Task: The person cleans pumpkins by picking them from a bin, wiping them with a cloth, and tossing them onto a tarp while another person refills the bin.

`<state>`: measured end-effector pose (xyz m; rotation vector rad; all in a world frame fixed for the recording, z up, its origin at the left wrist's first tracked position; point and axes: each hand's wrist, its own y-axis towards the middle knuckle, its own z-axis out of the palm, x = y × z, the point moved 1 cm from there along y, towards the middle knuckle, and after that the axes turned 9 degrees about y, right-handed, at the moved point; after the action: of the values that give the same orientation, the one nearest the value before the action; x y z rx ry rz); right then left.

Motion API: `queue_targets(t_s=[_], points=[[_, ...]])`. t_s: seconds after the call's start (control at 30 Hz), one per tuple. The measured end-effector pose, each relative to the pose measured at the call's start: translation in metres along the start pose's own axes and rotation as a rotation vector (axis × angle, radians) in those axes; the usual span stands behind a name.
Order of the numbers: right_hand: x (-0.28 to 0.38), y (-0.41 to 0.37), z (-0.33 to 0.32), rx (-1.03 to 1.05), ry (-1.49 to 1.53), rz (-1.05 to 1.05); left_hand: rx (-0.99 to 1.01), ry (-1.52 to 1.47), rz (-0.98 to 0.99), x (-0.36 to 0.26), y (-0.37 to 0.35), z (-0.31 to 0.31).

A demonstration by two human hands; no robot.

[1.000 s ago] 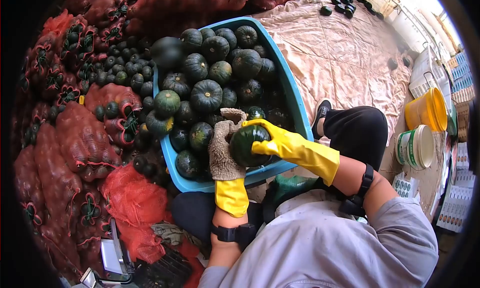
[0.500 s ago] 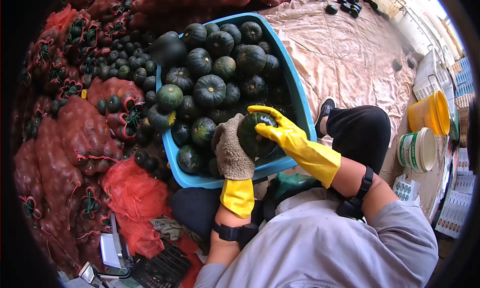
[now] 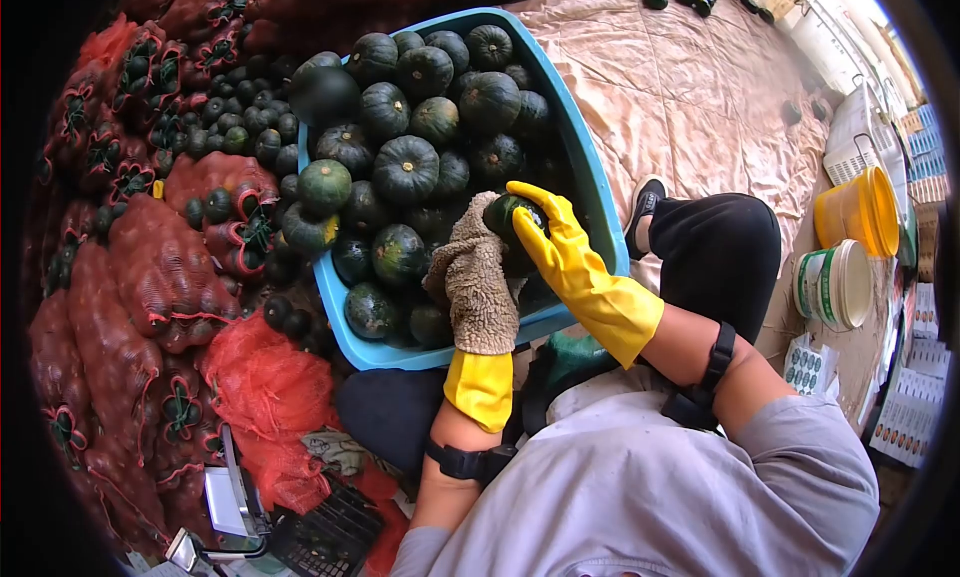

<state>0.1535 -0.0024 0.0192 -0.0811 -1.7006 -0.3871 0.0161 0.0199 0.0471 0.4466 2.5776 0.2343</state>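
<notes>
A blue tub (image 3: 592,189) holds a heap of dark green squashes (image 3: 406,169). Over its near right part, one dark green squash (image 3: 515,217) sits between my two hands. My left hand (image 3: 478,277), in a yellow glove covered by a brown fleecy cloth (image 3: 484,302), presses against the squash's left side; its fingers are hidden under the cloth. My right hand (image 3: 562,247), in a long yellow rubber glove, has its fingers curved round the top and right side of the squash.
Red net sacks (image 3: 165,267) fill the left side, with loose small squashes beside them. A pale pink sheet (image 3: 680,107) covers the floor beyond the tub. At the right stand a yellow bucket (image 3: 850,217) and a white bucket (image 3: 830,285).
The squash between my hands has turned and shows less of its surface. My right hand has shifted slightly left and wrapped further over it. The tub appears slightly higher and further left in view.
</notes>
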Motion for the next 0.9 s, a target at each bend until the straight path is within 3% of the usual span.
queue_targets(t_s=[0.27,0.3,0.4,0.53,0.6,0.73,0.77,0.87,0.9], points=[[0.0,0.009,-0.008,0.014,0.225,0.3,0.076,0.016,-0.073,-0.005,0.004,0.0],[0.001,0.008,-0.011,0.007,0.527,0.465,0.073,0.032,-0.092,-0.005,0.002,0.0],[-0.021,0.015,-0.011,-0.049,0.448,0.449,0.046,0.071,-0.131,-0.01,0.0,0.002],[0.001,0.001,0.005,-0.194,0.008,0.167,-0.05,0.051,-0.163,-0.011,-0.004,0.013],[-0.006,-0.006,0.012,-0.165,0.134,0.244,-0.092,0.012,-0.132,-0.008,-0.004,0.011],[0.002,-0.033,0.015,0.078,0.227,0.083,-0.164,-0.162,0.04,0.01,0.001,-0.017],[0.008,-0.031,0.009,0.146,0.223,0.095,-0.12,-0.328,-0.05,0.018,-0.002,-0.01],[0.013,-0.019,0.001,0.246,0.511,0.35,-0.001,-0.828,-0.312,0.058,-0.013,0.038],[-0.012,-0.022,0.007,0.185,0.738,0.429,0.029,-0.704,-0.252,0.06,-0.015,0.045]])
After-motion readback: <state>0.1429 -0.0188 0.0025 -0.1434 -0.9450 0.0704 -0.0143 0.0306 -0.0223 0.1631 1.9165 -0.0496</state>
